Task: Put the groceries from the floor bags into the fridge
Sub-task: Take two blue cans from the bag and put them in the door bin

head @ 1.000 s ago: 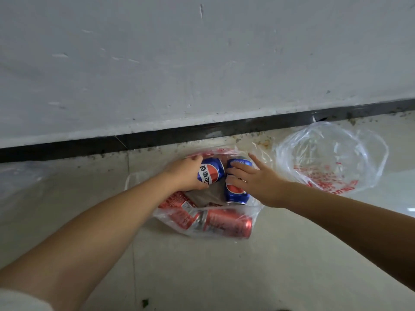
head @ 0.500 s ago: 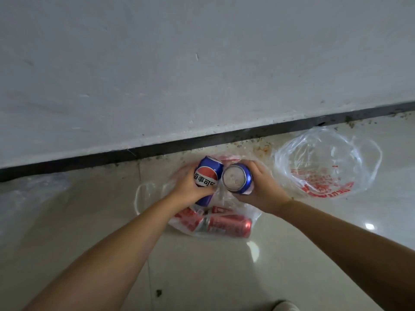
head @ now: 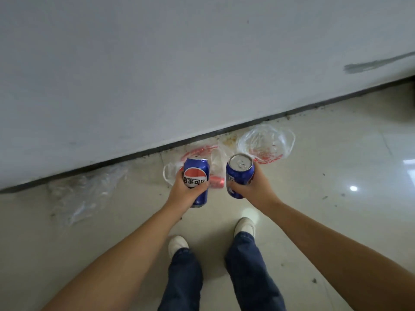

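Above floor bag (head: 215, 162), fingers (head: 203, 184) around left can (head: 195, 176), right likewise

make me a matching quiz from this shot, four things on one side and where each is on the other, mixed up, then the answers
Things:
1. logo can
2. can with its top showing
3. red can
4. empty bag

Places:
A. lying in the bag on the floor, between the two hands
B. in the left hand
C. on the floor by the wall, right of the other bag
D. in the right hand

Pairs: 1-B, 2-D, 3-A, 4-C
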`<state>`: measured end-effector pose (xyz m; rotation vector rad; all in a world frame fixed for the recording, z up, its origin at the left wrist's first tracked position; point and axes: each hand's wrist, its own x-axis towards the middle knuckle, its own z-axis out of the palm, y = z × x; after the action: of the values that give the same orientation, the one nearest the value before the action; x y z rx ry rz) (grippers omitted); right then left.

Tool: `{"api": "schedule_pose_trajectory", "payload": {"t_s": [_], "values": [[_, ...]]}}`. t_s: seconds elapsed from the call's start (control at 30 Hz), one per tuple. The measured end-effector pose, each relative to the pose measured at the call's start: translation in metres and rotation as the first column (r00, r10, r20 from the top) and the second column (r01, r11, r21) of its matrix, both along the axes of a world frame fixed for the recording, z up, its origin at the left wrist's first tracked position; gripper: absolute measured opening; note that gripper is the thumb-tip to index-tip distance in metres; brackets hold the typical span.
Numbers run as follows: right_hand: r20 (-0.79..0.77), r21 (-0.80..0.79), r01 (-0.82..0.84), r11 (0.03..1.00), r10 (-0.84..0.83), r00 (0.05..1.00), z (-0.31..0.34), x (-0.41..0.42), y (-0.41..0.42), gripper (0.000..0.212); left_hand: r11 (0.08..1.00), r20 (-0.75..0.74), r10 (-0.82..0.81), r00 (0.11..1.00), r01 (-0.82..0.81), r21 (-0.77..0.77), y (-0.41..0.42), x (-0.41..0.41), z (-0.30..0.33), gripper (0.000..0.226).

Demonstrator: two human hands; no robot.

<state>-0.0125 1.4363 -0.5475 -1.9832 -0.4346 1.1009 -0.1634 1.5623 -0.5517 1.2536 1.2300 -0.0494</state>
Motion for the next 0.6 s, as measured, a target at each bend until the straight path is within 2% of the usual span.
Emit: {"api": "schedule_pose_trajectory", "payload": {"t_s": [0.13, 0.3, 0.47, 0.53, 0.6], "values": [[-0.027, 0.066, 0.182, 0.981, -0.18, 0.983, 0.103, -0.011, -0.037, 0.066, 0.984, 0.024, -0.145, 0.989, 0.141, 0.109, -0.013, 0.012, 0.111, 0.075], [-0.015, 0.177, 0.422, 0.889, -0.427, 0.904, 0.206, -0.044, -0.097, 0.059, 0.884, 0.082, -0.425, 0.902, 0.393, 0.254, -0.042, 0.037, 0.227, 0.067], [-0.101, 0.208, 0.7, 0.683, -0.697, 0.71, 0.272, -0.086, -0.197, 0.064, 0.727, 0.123, -0.663, 0.738, 0.596, 0.341, -0.115, 0.06, 0.299, 0.066], [-0.116, 0.224, 0.778, 0.587, -0.776, 0.619, 0.295, -0.101, -0.248, 0.064, 0.636, 0.133, -0.758, 0.638, 0.68, 0.364, -0.16, 0.068, 0.318, 0.064], [-0.095, 0.256, 0.834, 0.489, -0.846, 0.525, 0.318, -0.116, -0.303, 0.055, 0.533, 0.141, -0.84, 0.523, 0.752, 0.386, -0.214, 0.07, 0.334, 0.059]]}}
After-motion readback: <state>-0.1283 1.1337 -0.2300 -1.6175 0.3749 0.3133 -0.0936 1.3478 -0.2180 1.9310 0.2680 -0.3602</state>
